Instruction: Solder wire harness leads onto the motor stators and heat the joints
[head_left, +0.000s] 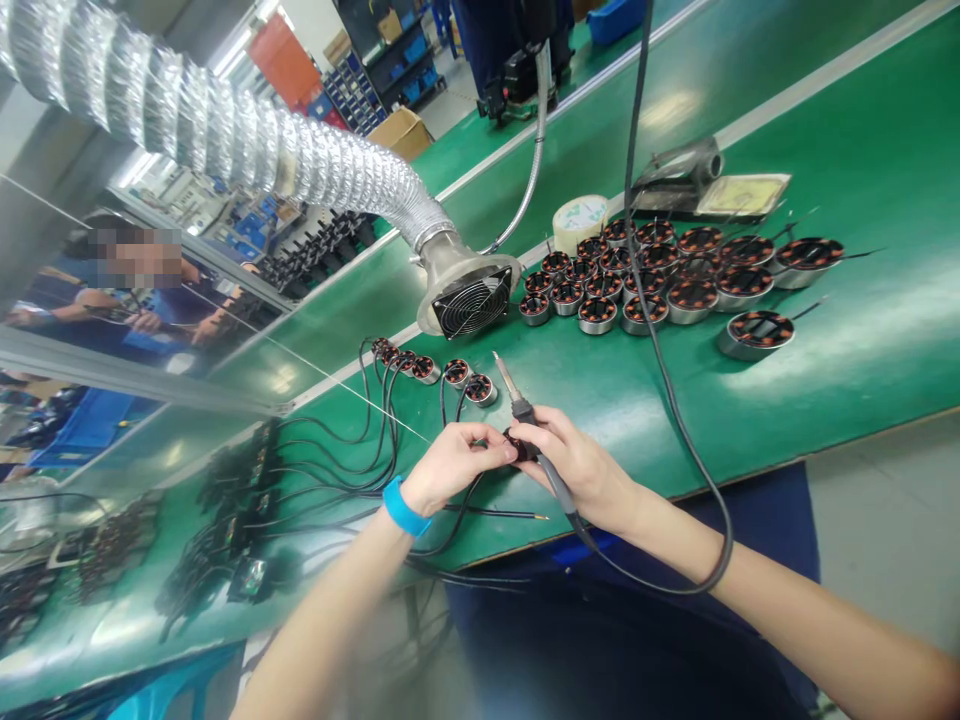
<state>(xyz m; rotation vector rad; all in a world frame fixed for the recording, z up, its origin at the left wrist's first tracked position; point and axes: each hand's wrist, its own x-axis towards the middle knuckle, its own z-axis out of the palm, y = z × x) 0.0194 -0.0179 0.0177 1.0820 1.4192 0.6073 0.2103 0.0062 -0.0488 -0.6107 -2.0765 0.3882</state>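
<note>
Stator (514, 447), small, dark and mostly hidden by fingers, is held between both hands over the near part of the green bench (862, 350). The left hand (454, 465) pinches it between thumb and fingertips; a blue wristband (406, 508) circles that wrist. The right hand (581, 465) grasps the iron (523, 408) and also reaches its fingertips to the stator. The iron's tip points far and left, apart from the stator.

A black cord (664, 372) runs from the iron's near end, loops to the right and rises past the far edge. Just beyond the hands, slightly left, five wired stators (457, 374) stand in a slanting row, with black leads (390, 440) trailing left and near. Above them hangs a fan (472, 308) on a silver duct (247, 140).

To the right, loose stators (694, 297) stand packed together, one of them set nearer and apart. Behind these are a roll of tape (581, 222), a metal stand (679, 178) and a yellow pad (742, 195). On the left, dark cable bundles (225, 500) lie on the bench. Farther left, another person (187, 300) sits beyond the partition.
</note>
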